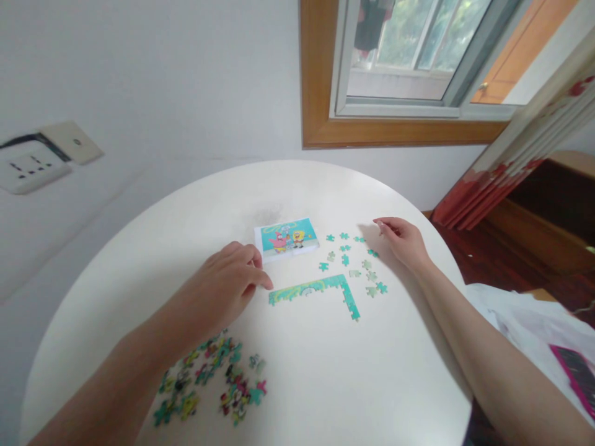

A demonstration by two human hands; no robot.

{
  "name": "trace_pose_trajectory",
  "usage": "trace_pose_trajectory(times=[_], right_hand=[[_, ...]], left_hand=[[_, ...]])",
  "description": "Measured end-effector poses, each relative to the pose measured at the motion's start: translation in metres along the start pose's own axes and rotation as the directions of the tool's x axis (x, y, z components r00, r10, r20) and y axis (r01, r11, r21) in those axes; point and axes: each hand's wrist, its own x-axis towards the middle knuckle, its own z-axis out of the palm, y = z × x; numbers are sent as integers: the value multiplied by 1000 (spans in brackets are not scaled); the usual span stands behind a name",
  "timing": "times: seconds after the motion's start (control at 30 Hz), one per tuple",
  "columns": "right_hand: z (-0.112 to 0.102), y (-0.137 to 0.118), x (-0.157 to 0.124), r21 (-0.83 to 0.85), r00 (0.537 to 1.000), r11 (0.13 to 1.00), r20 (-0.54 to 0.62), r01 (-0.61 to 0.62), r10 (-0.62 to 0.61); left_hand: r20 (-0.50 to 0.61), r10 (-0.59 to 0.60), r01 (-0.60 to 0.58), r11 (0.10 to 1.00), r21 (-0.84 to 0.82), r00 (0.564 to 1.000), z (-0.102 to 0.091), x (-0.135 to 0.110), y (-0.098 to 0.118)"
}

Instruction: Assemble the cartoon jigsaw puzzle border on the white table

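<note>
My left hand is at the left end of an assembled strip of jigsaw border, thumb stretched towards its corner, fingers loosely bent and apart. The border forms a corner, with a shorter arm running down its right side. At the right, my right hand pinches what looks like a small pale puzzle piece, partly hidden by the fingers, just above the table. Several loose teal and pale puzzle pieces lie spread between that hand and the border. Behind the border rests a picture card with cartoon characters.
A heap of mixed-colour puzzle pieces lies at the near left of the round white table, partly behind my left forearm. A wall and a window frame stand beyond the table. White plastic bags lie at the right.
</note>
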Motion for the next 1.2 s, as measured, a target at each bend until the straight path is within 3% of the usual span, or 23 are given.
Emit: trace_pose_trajectory(times=[0.3,1.2], right_hand=[[0,1,1,-58,1000,998,8,4,-4],[0,-2,-2,-71,1000,997,6,-1,2]], left_hand=[[92,-13,15,1000,-21,996,0,0,4],[103,15,-12,1000,-24,995,2,-2,9]])
